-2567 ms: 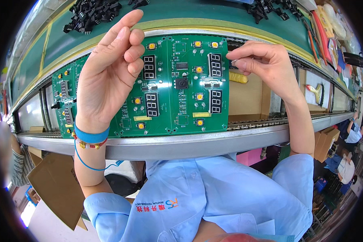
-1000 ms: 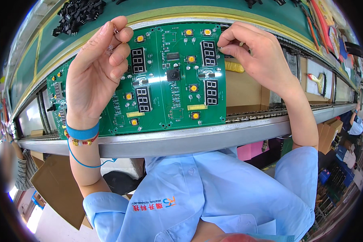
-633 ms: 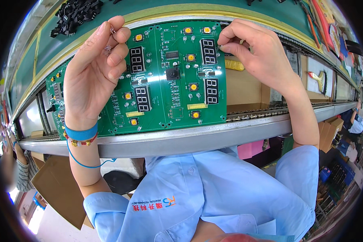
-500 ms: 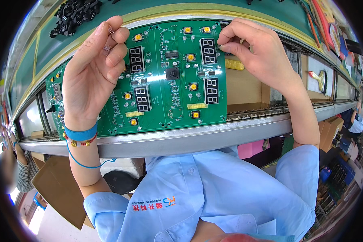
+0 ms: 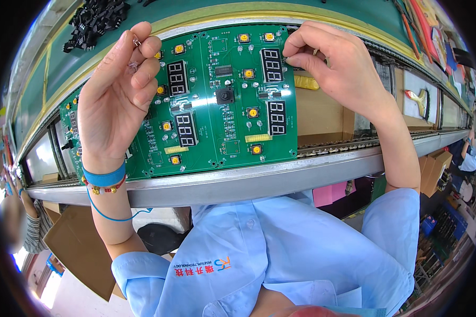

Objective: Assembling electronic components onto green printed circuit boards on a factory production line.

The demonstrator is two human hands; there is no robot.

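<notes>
A green circuit board (image 5: 203, 154) spans the rails before me, carrying black digit displays (image 5: 272, 65), yellow-topped push buttons (image 5: 248, 74), small clear LEDs and a square black part (image 5: 225, 95). My left hand (image 5: 111, 105) is raised palm-up over the board's left side. Its thumb and forefinger pinch a clear LED (image 5: 137, 42) by its leads, and more clear LEDs (image 5: 133, 66) sit in the curled fingers. At the board's upper right edge, beside the top display, my right hand (image 5: 344, 68) is closed in a pinch. Whatever its fingertips hold is hidden.
A metal rail (image 5: 248, 185) runs along the near side, with a chain (image 5: 344, 150) behind it. Black connectors (image 5: 92, 24) are heaped on the green bench at far left. A brush (image 5: 422, 103) lies at right. Another board (image 5: 73, 121) stands at the left.
My left hand has shifted slightly left with the LEDs in it, uncovering more buttons on the board. My right hand stays pinched at the board's edge, almost unmoved.
</notes>
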